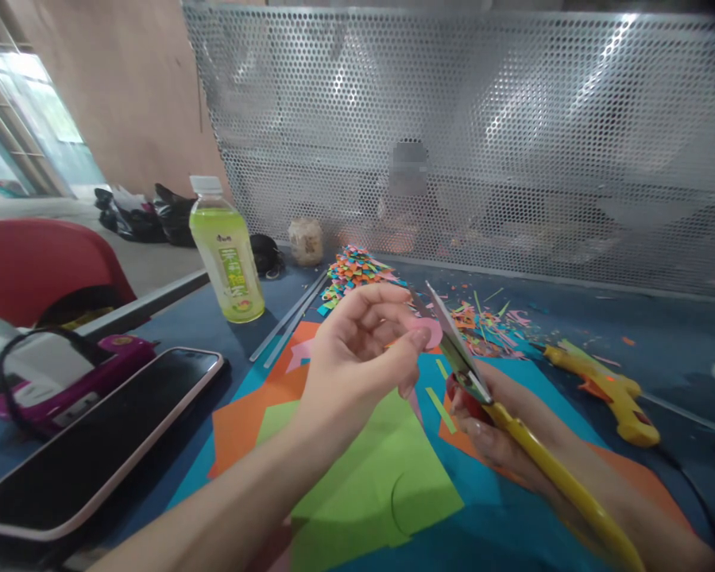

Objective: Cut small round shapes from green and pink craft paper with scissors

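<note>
Between the thumb and fingers of my left hand (363, 342) is a small pink paper piece (432, 332) with a rounded edge. My right hand (506, 421) grips a pair of scissors (461, 365) with a yellow handle; the blades are parted and point up and away, right beside the pink piece. Whether a blade touches the paper I cannot tell. Below my hands lie a green paper sheet (375, 485) with a curved cut, orange paper (244, 413) and a large blue sheet (512, 524). Narrow green strips (439, 409) rest on the blue one.
Colourful small paper squares (357, 274) form a heap at the back, with paper scraps (488, 326) to its right. A yellow glue gun (608, 393) lies right. On the left are clear glue sticks (289, 322), a drink bottle (226, 254) and a phone (101, 445). A perforated metal panel (482, 119) stands behind.
</note>
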`<action>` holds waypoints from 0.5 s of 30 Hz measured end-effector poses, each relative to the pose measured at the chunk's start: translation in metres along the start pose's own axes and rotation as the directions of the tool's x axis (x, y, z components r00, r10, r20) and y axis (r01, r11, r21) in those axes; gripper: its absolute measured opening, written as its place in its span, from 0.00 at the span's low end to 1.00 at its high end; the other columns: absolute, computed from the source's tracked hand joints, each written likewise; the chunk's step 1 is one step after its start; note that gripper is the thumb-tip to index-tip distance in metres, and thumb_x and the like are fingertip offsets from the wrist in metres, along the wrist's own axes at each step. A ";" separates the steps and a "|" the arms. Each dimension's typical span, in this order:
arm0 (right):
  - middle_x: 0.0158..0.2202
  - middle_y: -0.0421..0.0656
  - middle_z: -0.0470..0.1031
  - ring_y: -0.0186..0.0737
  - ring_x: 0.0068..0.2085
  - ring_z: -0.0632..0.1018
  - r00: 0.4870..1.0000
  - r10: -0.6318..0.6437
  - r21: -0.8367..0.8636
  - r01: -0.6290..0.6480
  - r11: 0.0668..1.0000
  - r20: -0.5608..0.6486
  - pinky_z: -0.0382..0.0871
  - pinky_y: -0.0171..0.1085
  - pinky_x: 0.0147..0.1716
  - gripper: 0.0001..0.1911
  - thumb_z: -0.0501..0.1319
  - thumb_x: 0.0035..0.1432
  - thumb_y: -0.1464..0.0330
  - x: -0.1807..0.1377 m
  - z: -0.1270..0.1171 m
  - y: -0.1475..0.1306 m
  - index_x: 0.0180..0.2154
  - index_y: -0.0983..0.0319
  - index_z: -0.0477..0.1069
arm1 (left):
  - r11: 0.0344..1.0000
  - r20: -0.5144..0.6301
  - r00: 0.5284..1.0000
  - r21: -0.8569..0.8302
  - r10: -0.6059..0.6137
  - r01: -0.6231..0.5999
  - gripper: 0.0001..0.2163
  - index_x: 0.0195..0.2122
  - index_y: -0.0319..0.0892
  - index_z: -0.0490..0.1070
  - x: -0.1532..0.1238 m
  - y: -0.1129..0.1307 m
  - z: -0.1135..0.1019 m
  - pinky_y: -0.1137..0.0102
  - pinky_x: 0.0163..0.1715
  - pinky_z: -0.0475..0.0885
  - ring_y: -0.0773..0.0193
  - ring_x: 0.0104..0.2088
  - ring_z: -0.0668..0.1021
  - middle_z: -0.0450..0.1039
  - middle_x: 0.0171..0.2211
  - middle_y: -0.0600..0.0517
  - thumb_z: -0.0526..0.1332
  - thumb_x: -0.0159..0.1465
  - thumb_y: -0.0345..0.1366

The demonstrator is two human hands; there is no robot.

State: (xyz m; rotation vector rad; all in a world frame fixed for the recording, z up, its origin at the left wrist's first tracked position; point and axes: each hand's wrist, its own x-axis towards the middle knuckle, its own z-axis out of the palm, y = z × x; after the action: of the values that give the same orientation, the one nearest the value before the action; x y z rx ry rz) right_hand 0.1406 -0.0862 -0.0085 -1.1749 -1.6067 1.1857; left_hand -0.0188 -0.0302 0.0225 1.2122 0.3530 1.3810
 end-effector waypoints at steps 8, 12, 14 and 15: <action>0.27 0.37 0.59 0.35 0.27 0.63 0.999 -0.039 -0.069 0.037 0.997 -0.038 0.60 0.34 0.24 0.14 0.57 0.55 0.55 -0.001 -0.002 0.010 0.32 0.57 0.57 | 1.000 0.027 1.000 -0.017 0.005 -0.005 0.10 0.35 0.41 0.67 0.001 -0.001 -0.001 0.82 0.12 0.65 0.79 0.15 0.67 0.70 0.25 0.59 0.63 0.54 0.25; 0.26 0.37 0.60 0.35 0.25 0.63 0.992 -0.127 -0.069 0.127 0.990 -0.002 0.61 0.34 0.23 0.16 0.58 0.53 0.52 0.004 -0.005 0.021 0.33 0.57 0.59 | 1.000 0.018 1.000 -0.007 -0.004 0.004 0.10 0.35 0.41 0.67 0.001 -0.001 -0.001 0.82 0.12 0.65 0.79 0.14 0.67 0.70 0.25 0.59 0.64 0.53 0.26; 0.25 0.37 0.61 0.35 0.25 0.64 0.993 -0.117 -0.060 0.117 0.991 0.009 0.61 0.34 0.23 0.16 0.58 0.53 0.52 0.004 -0.005 0.018 0.32 0.57 0.59 | 1.000 0.012 1.000 -0.001 -0.008 0.008 0.10 0.35 0.41 0.67 0.001 0.000 0.000 0.81 0.11 0.65 0.79 0.14 0.66 0.70 0.25 0.59 0.64 0.53 0.26; 0.26 0.37 0.60 0.35 0.26 0.64 0.997 -0.082 -0.057 0.082 0.995 -0.008 0.61 0.34 0.23 0.15 0.57 0.55 0.53 0.003 -0.004 0.015 0.32 0.57 0.58 | 1.000 0.009 1.000 0.003 -0.010 0.010 0.10 0.35 0.41 0.67 0.000 0.000 0.000 0.81 0.11 0.64 0.80 0.13 0.66 0.70 0.25 0.59 0.64 0.53 0.26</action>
State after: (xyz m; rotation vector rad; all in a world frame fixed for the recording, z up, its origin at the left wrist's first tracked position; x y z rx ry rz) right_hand 0.1469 -0.0809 -0.0221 -1.1373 -1.6745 1.0866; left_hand -0.0187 -0.0299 0.0226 1.2173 0.3544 1.3659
